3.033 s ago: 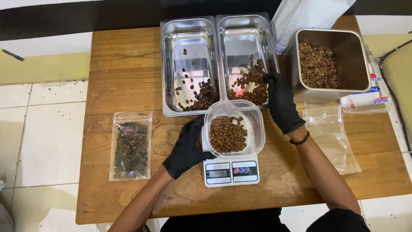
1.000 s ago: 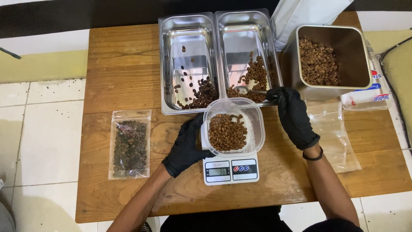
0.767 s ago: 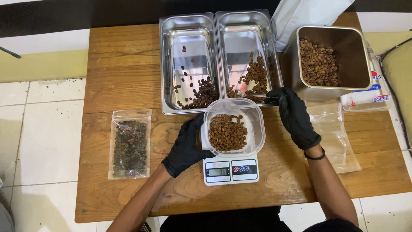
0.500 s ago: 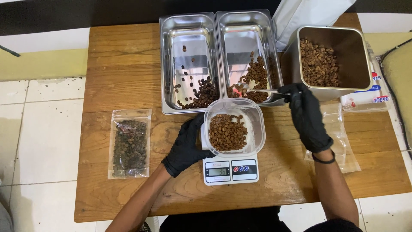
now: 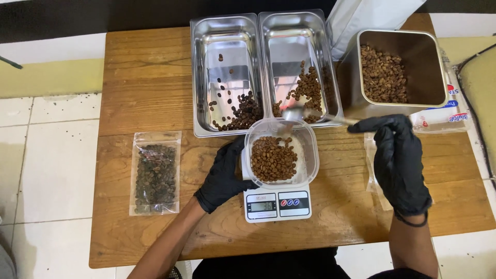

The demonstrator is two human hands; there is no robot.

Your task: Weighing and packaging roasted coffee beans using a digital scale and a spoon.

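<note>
Behind the steel tub [image 5: 431,77], a white bag [image 5: 369,18] runs off the top edge. The tub hides most of a packet [image 5: 444,116]. The scale [image 5: 277,203] readout is too small to tell.

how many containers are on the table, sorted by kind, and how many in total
shallow steel trays: 2, left tray and right tray
deep steel tin of beans: 1
clear plastic tub on the scale: 1
sealed clear pouch of beans: 1
total: 5
The left hand steadies the tub; the right hand holds a spoon.
</note>
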